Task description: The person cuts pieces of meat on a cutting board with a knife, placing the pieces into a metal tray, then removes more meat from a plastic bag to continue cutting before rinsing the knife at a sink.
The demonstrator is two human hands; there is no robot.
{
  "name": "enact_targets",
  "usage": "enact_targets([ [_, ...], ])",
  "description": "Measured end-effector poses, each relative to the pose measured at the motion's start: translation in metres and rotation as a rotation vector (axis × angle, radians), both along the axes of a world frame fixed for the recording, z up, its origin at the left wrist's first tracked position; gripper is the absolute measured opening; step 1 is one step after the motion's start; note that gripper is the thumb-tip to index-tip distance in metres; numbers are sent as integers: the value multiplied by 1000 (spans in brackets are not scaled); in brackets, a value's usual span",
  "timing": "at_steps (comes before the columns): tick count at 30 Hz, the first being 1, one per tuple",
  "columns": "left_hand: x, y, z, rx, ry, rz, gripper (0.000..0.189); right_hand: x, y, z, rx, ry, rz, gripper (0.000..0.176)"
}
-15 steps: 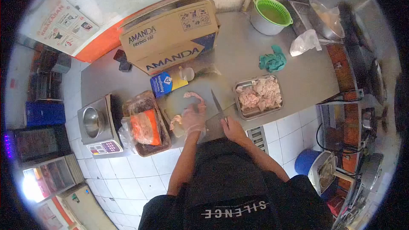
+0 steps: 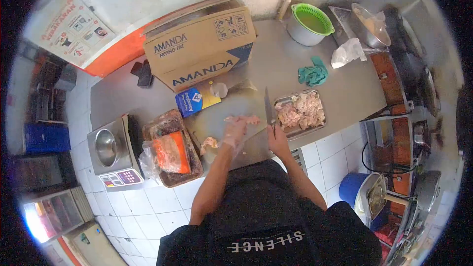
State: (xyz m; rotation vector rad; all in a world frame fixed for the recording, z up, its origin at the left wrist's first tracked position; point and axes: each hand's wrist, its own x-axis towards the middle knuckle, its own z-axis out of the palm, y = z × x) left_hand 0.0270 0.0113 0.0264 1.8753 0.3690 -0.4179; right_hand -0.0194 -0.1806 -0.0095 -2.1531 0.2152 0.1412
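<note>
My left hand point(image 2: 234, 132), in a clear plastic glove, is closed on a strip of raw meat point(image 2: 251, 118) lying on the pale cutting surface point(image 2: 207, 123). The fingertips are partly hidden by the glove and meat. In my right hand point(image 2: 278, 141) is a knife point(image 2: 268, 106), gripped by its handle, with the blade pointing away from me. Right of the knife stands a metal tray point(image 2: 306, 133) filled with pieces of raw meat point(image 2: 300, 110). Another small piece of meat point(image 2: 209, 144) lies left of my gloved hand.
A stained tray point(image 2: 195, 160) holds an orange-and-clear plastic package point(image 2: 170, 152), beside a scale point(image 2: 120, 178) bearing a steel bowl point(image 2: 106, 148). Behind are a blue glove box point(image 2: 189, 101) and a large carton point(image 2: 197, 51). A green cloth point(image 2: 313, 72) and green-rimmed pot point(image 2: 303, 34) stand right.
My left hand has shifted right, and the meat strip now stretches toward the knife. My right hand and the knife have moved right, closer to the metal tray, with the blade more upright in view.
</note>
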Motion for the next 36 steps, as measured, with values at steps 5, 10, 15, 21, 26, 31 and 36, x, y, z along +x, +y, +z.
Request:
enact_targets([
  [5, -2, 24, -50, 853, -713, -173, 24, -17, 2, 9, -67, -20, -19, 36],
  [10, 9, 39, -96, 887, -354, -566, 30, -36, 26, -12, -421, 111, 223, 34],
  [15, -17, 71, -92, 868, -221, -588, 32, -22, 14, 15, -485, 231, 295, 32],
  [21, -38, 73, -45, 963, -117, -556, 37, -30, 10, -19, -336, 1, 69, 32],
  [26, -24, 43, -10, 930, -268, -388, 35, -26, 10, -9, -334, 63, 147, 34],
  [31, 3, 28, -27, 759, -147, -344, 34, -29, 20, 11, -322, 110, 169, 35],
  [36, 9, 31, -61, 558, -130, -424, 30, -34, 20, 3, -320, 70, 263, 35],
])
